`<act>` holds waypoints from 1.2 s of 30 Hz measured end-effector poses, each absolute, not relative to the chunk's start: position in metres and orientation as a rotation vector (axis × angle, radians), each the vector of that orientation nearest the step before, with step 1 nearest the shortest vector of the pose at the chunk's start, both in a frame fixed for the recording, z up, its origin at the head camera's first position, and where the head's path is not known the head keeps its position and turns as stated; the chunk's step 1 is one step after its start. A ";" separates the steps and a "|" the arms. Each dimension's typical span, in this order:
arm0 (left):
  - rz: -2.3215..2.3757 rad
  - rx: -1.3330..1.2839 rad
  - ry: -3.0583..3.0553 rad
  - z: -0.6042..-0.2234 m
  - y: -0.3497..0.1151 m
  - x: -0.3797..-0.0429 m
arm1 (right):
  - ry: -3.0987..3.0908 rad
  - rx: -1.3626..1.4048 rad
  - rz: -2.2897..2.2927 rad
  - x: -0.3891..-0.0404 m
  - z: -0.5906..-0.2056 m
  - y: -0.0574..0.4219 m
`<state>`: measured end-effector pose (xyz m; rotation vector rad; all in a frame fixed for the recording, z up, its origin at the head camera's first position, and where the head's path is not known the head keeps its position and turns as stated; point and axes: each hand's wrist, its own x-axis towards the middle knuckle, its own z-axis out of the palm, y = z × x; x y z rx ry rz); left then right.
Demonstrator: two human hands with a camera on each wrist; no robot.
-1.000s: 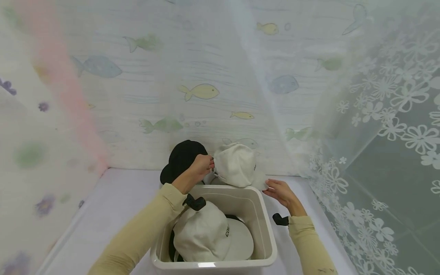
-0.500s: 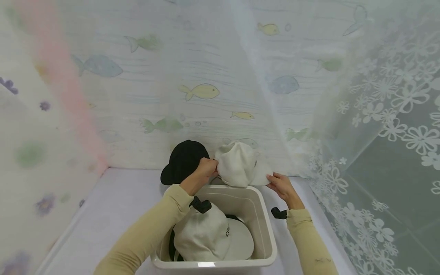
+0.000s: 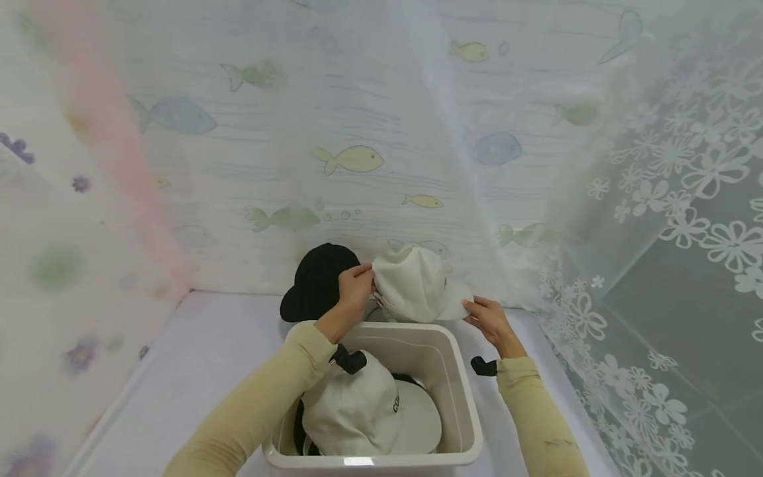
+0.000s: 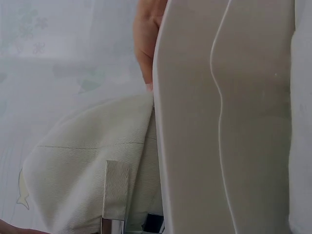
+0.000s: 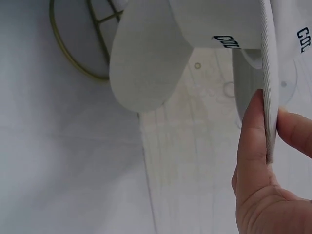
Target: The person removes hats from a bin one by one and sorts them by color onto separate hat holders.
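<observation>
Behind the bin, a white cap is held between my two hands, its brim to the right. My right hand pinches the brim between thumb and fingers. At the cap's back edge, my left hand grips the fabric; its fingertips are partly hidden. The left wrist view shows the cap's back strap with a metal buckle. Just left of that hand is a black cap. In the right wrist view another white cap with dark lettering is beyond the held brim.
A beige plastic bin stands in front, holding a white cap with something dark beneath it. A gold wire stand shows in the right wrist view. A fish-print curtain hangs behind the white surface.
My right hand has risen slightly and now pinches the brim, which has tipped up a little. My left hand has shifted slightly right along the cap's back edge.
</observation>
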<state>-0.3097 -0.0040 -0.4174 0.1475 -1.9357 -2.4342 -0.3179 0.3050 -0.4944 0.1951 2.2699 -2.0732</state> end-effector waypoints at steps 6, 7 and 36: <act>-2.253 0.179 -2.056 -0.419 0.001 -0.310 | 2.319 0.254 -2.048 -0.321 -0.495 0.302; -2.227 0.184 -2.087 -0.419 0.002 -0.310 | 2.325 0.265 -2.045 -0.321 -0.496 0.301; -2.061 -0.073 -2.417 -0.425 -0.009 -0.297 | 2.255 0.291 -2.057 -0.312 -0.531 0.298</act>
